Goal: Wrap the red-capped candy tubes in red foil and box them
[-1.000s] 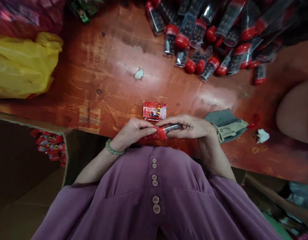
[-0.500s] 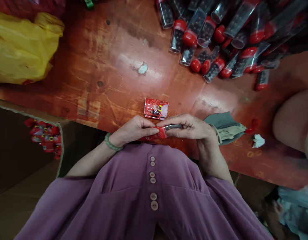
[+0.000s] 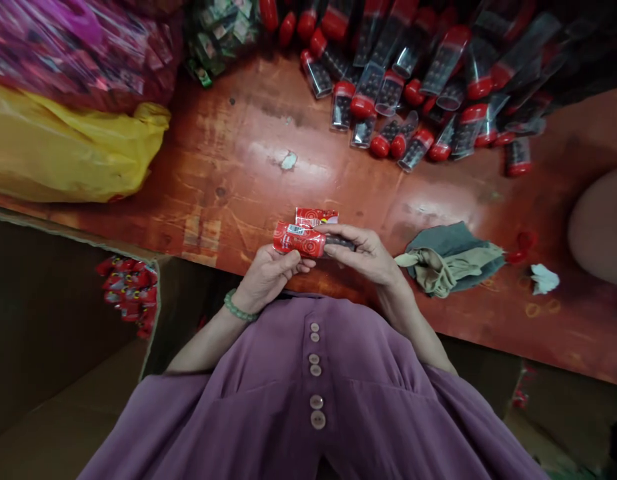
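Observation:
A red printed sleeve (image 3: pixel 295 241) with a white barcode patch sits around one end of a clear tube (image 3: pixel 338 241) of dark beads. My left hand (image 3: pixel 272 277) pinches the lower edge of the sleeve between thumb and fingers. From the right, my right hand (image 3: pixel 364 253) is closed on the tube, thumb in front and fingers behind. The tube lies nearly level above the table edge; its cap is not visible. Just behind it, partly covered, a small stack of red printed cards (image 3: pixel 317 215) lies on the table.
Many red-capped bead tubes (image 3: pixel 413 147) are heaped at the back right. Yellow (image 3: pixel 73 147) and pink (image 3: pixel 88 60) bags occupy the left. Grey-green cloth (image 3: pixel 448 257) lies right of my hands. An open carton (image 3: pixel 155 320) with red packets stands below the table's left edge.
The view has shifted, bringing more of the left bags into sight. My left hand has slid down the sleeve, uncovering its printed side and barcode. My right hand still holds the tube.

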Demonstrator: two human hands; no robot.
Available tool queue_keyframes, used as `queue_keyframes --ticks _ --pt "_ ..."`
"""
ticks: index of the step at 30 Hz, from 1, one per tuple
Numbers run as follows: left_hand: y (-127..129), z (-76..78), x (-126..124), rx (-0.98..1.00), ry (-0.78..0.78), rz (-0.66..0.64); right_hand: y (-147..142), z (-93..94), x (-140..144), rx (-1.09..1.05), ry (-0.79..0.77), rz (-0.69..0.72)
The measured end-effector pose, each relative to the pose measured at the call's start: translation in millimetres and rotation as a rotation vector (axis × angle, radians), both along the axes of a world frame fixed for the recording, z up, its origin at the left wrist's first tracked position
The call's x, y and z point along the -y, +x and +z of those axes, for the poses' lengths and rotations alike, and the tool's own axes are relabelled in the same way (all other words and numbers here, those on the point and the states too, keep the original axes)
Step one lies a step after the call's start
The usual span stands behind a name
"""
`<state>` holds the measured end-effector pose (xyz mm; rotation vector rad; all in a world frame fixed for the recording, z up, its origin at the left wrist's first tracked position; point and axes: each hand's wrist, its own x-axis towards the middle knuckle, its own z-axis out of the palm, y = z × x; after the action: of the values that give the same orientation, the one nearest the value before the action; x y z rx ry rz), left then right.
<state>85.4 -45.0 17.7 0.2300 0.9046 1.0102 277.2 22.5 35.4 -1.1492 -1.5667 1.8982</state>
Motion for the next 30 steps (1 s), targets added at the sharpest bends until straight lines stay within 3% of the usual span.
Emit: queue_keyframes --ticks 5,11,16,24,26,30 --pt "11.2 2.9 -0.7 -0.107 -0.048 0.147 -12.3 -1.2 16.4 -0.033 0.069 -0.08" --pt "12.4 7.6 -0.6 -0.289 0.08 0.272 -24.0 -7.0 33.3 -0.071 0.188 -0.205" --pt "11.4 6.8 -1.7 -0.274 0.191 0.27 -32.5 -8.2 38.4 -0.088 0.272 -0.266" --pt "12.6 7.5 -9.1 -0.266 0.102 0.301 -44.4 -20.6 41.7 -0.005 0.531 -0.285" --pt "10.5 8.2 -10.4 -0.283 0.112 0.288 -44.5 -21.1 41.9 0.003 0.525 -0.286" --pt "5.9 8.1 -13.6 -0.306 0.165 0.285 -39.7 -16.7 39.5 -0.06 0.344 -0.186"
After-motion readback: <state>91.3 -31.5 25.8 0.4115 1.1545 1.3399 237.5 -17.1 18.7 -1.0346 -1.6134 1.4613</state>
